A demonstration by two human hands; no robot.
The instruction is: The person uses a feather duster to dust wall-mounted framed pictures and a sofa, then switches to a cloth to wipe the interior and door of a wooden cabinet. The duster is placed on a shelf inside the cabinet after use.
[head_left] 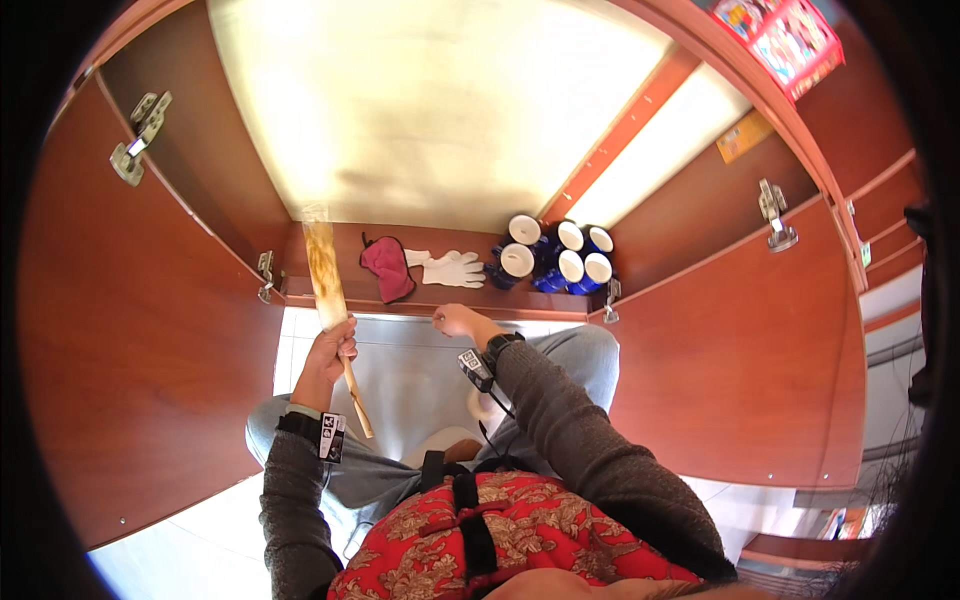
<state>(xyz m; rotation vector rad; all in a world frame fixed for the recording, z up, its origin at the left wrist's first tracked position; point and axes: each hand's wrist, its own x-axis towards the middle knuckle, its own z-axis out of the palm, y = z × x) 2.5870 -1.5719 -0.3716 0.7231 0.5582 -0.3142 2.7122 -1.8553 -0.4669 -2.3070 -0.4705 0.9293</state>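
My left hand (330,356) is shut around a long, flat bamboo or wooden implement (324,270). Its broad upper part seems wrapped in clear plastic, while the narrow end (358,401) points down towards my lap. In front of the cabinet's bottom edge, my right hand (456,320) has curled fingers and nothing visible in it. On the cabinet floor (330,289) lies a maroon cloth (388,268) with dark edging. Beside it, white knit gloves (454,268) lie flat, partly overlapped by the cloth. Several blue mugs (551,279) with white insides stand grouped at the right.
Both brown cabinet doors, left (150,322) and right (742,345), stand swung open on metal hinges (776,217). An upright divider (622,127) rises behind the mugs. A yellow-orange label or packet (745,136) is on the right inner wall. Above sits a red patterned box (795,45).
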